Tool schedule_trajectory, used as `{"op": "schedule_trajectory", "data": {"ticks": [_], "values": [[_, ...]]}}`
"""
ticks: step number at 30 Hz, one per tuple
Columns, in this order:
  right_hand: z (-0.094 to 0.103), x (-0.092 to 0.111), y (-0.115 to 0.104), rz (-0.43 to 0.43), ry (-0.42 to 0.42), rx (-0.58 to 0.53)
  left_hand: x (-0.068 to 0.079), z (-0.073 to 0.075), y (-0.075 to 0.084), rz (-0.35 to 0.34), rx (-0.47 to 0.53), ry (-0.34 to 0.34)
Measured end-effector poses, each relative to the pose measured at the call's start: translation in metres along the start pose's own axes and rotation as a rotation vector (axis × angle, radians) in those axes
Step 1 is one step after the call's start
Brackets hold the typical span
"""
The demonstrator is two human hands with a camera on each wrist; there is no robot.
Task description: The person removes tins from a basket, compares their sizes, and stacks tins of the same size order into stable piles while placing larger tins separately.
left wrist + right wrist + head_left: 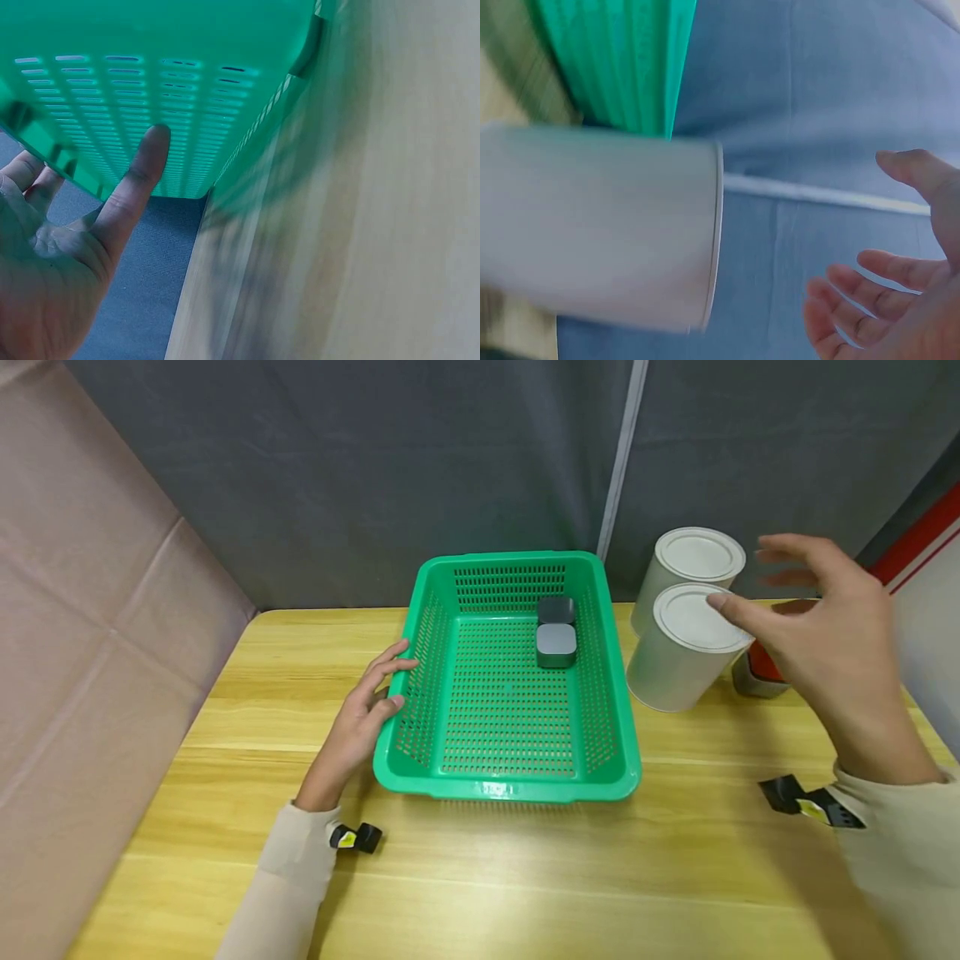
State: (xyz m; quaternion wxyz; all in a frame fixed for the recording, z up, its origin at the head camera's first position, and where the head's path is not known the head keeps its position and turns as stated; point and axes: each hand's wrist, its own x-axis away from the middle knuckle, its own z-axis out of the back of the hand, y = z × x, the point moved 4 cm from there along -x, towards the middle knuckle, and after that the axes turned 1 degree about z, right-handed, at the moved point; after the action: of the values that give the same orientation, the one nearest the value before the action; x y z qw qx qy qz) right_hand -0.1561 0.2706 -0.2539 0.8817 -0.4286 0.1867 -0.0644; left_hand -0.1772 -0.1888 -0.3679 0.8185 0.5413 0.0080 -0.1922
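Note:
A green plastic basket [507, 791] with slotted walls sits mid-table. My left hand [358, 722] holds its left rim, fingers over the edge; in the left wrist view the thumb [142, 169] lies against the outer wall. Two small dark rounded boxes, one with a grey top [556, 642] and one black [556, 610], lie inside along the right wall. Right of the basket, a pale canister [671, 668] with a white lid stands before a similar canister [693, 553]. My right hand [840, 643] hovers beside the front lid, fingers spread and holding nothing; the right wrist view shows a gap.
Partly hidden behind my right hand is a red-and-grey item [761, 672] on the wooden table [525, 877]. A dark grey curtain [360, 477] hangs along the back edge. Pale panelling [97, 610] borders the left, and a red-and-white surface [926, 560] the right.

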Motion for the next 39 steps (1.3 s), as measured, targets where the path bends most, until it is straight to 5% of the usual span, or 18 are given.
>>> {"op": "schedule_trajectory", "data": {"ticks": [8,21,30,39], "values": [[-0.033,0.0,-0.028,0.109,-0.098,-0.073,0.0,0.0,0.0,0.006,0.002,0.002],[-0.098,-0.004,-0.061,0.316,-0.416,-0.104,-0.001,0.0,-0.001,0.012,0.005,0.005],[-0.142,-0.012,-0.057,0.296,-0.581,-0.05,-0.001,0.0,-0.002,0.014,0.008,0.005],[-0.167,-0.019,-0.052,0.324,-0.656,0.022,-0.001,-0.001,-0.002,0.024,0.014,0.009]]}}
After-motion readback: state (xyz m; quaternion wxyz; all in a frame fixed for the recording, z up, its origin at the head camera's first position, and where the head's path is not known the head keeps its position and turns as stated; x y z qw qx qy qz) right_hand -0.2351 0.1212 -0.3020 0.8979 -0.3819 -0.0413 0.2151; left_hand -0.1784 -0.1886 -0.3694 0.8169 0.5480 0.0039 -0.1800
